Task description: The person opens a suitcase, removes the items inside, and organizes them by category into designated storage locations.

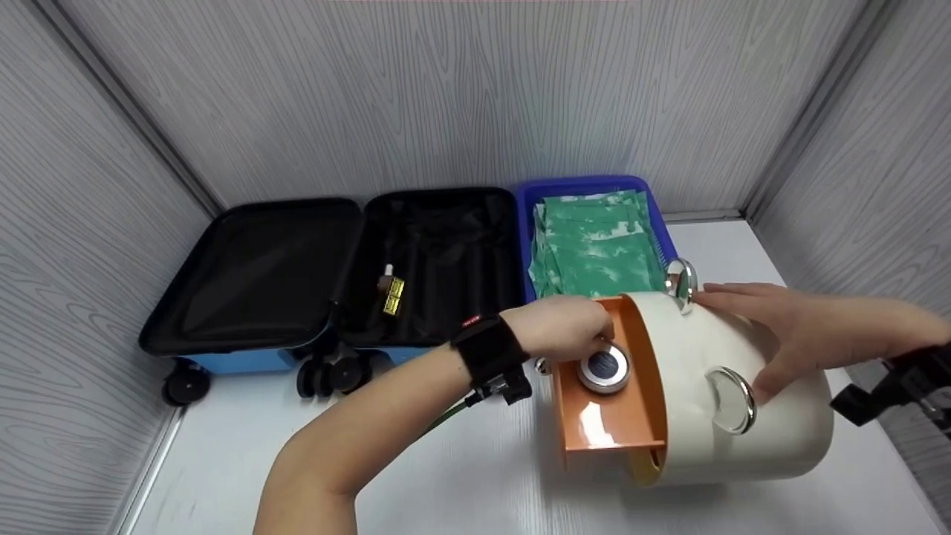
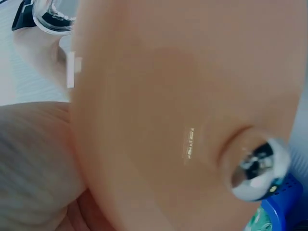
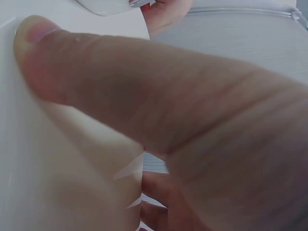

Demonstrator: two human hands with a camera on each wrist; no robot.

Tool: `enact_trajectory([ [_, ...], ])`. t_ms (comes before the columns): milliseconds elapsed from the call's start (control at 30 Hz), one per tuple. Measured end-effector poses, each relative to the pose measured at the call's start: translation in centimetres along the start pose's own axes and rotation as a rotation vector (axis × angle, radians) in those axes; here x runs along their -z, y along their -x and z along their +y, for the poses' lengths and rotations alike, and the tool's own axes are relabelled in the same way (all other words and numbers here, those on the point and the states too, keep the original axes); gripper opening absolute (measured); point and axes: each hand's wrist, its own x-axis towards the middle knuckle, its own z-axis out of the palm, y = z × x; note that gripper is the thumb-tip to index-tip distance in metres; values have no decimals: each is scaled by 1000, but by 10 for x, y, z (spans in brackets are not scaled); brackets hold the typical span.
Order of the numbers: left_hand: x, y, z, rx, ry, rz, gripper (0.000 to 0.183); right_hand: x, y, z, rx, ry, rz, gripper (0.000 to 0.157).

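Note:
A cream, rounded storage box (image 1: pixel 698 446) with an orange drawer (image 1: pixel 583 427) pulled out stands at the right in the head view. My left hand (image 1: pixel 568 327) reaches into the drawer, its fingertips at the far edge of a round silver case with a dark centre (image 1: pixel 603 371); the thumb is hidden. The left wrist view shows the drawer's front (image 2: pixel 168 96) with its chrome knob (image 2: pixel 260 168). My right hand (image 1: pixel 787 331) rests on the cream box with fingers extended, beside two chrome handles (image 1: pixel 735 401). In the right wrist view its thumb (image 3: pixel 96 67) presses the cream surface.
An open suitcase (image 1: pixel 252 275) with black lining and blue shell lies at the left. A small yellow-and-brown item (image 1: pixel 394 297) lies inside it. Behind the drawer, a blue basket (image 1: pixel 524 223) holds folded green-and-white cloth (image 1: pixel 602 245). Grey panel walls (image 1: pixel 446 89) enclose the white table (image 1: pixel 446 475).

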Motion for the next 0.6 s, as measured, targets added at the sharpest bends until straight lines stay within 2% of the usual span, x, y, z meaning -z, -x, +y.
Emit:
enact_trajectory([
  [100, -1, 3, -1, -14, 20, 47, 19, 0, 0, 0, 3, 0, 1, 131],
  [200, -1, 10, -4, -6, 41, 136, 27, 0, -1, -1, 1, 0, -1, 131],
  [333, -4, 29, -7, 40, 56, 321, 34, 0, 0, -2, -4, -2, -11, 130],
  [467, -12, 54, -16, 68, 74, 534, 30, -1, 2, -2, 7, -10, -9, 130],
  [533, -19, 66, -21, 86, 104, 602, 29, -2, 3, -1, 13, -8, 3, 130],
  [600, -26, 74, -25, 108, 147, 623, 27, -2, 4, -1, 23, 7, 17, 128],
])
